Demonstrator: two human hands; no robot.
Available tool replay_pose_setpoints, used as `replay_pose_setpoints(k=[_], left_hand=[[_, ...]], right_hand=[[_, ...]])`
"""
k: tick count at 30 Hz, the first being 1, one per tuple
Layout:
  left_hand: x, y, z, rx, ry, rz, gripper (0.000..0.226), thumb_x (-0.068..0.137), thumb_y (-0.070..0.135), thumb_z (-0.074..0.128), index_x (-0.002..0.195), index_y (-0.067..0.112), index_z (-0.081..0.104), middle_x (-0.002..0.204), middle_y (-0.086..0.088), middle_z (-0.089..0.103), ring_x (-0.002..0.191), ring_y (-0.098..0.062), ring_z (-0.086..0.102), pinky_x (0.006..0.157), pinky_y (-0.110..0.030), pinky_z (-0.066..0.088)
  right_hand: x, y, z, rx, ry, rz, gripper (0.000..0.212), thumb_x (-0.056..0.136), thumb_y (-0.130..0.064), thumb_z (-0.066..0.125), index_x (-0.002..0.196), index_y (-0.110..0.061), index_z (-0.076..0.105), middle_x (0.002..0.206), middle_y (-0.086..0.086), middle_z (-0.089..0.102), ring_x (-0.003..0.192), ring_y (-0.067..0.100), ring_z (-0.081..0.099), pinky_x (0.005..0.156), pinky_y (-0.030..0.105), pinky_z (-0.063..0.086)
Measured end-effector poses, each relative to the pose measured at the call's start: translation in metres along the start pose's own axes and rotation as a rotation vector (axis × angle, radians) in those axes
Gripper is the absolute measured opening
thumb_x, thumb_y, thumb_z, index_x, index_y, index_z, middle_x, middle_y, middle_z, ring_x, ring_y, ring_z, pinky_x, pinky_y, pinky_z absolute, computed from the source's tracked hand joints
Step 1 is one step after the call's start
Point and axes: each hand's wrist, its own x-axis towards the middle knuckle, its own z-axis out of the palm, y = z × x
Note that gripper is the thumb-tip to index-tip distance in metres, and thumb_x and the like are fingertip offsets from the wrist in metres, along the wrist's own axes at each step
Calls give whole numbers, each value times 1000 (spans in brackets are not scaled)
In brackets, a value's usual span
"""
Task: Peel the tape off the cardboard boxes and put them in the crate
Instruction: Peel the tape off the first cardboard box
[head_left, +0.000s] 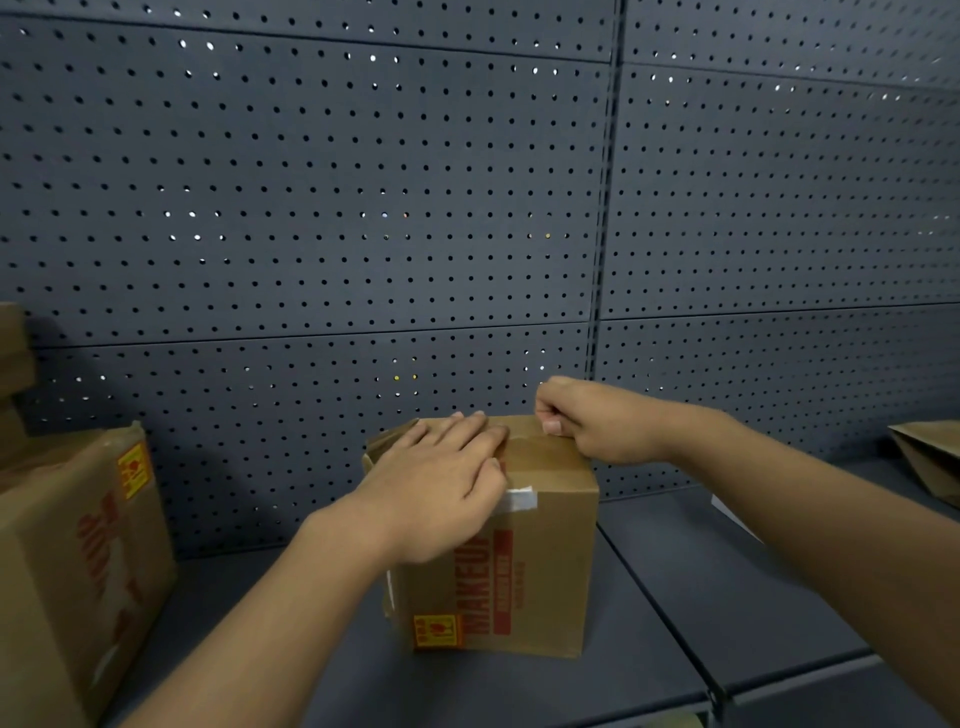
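under the flat left hand (441, 483) sits the box (519, 561), right hand (587, 421) pinching tape (524, 441) at its far top edge; peeling looks barely begun, no crate in sight.

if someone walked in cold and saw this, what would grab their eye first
First the two hands on the small box at centre, standing on the grey shelf: the left hand lies flat on its top, and the right hand is curled at the far top edge, seemingly pinching tape. Next comes the dark pegboard filling the background. Last, a bigger box stands at the left edge.
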Motion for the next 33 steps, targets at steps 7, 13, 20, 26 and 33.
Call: replay_pose_setpoints(k=[7,13,20,26,33], left_hand=[[-3,-1,-1,-30,12,3,58,110,44,14,166,33,10,175,7,3,159,-8,-2,131,-38,0],[-1,1,-1,-35,7,11,57,110,43,16,166,33,13,175,6,5,159,-8,0,131,-38,1],[-5,2,-2,-44,20,14,56,110,43,17,166,35,13,174,9,6,159,-6,1,130,-34,0],[-7,0,-3,-47,16,30,55,111,43,17,166,37,12,174,11,5,158,-4,1,127,-30,-2],[-3,1,-4,-24,-3,33,55,111,44,13,165,41,3,174,10,6,159,-6,1,127,-31,-2]], right_hand=[[-7,3,13,-26,158,-30,28,93,7,41,89,-21,42,95,-6,46,77,16,43,67,32,37],[-13,-2,13,-46,174,-33,30,88,8,42,87,-22,42,92,-5,49,76,16,43,66,32,36],[-18,5,13,112,113,-36,30,96,3,36,89,-25,42,84,-2,49,72,15,38,65,38,37],[-20,7,5,253,77,-56,13,110,-20,44,100,-26,50,94,7,56,78,16,46,71,38,45],[-14,0,-16,248,-11,23,17,98,-33,71,108,-21,66,90,-4,66,77,10,63,73,32,58]])
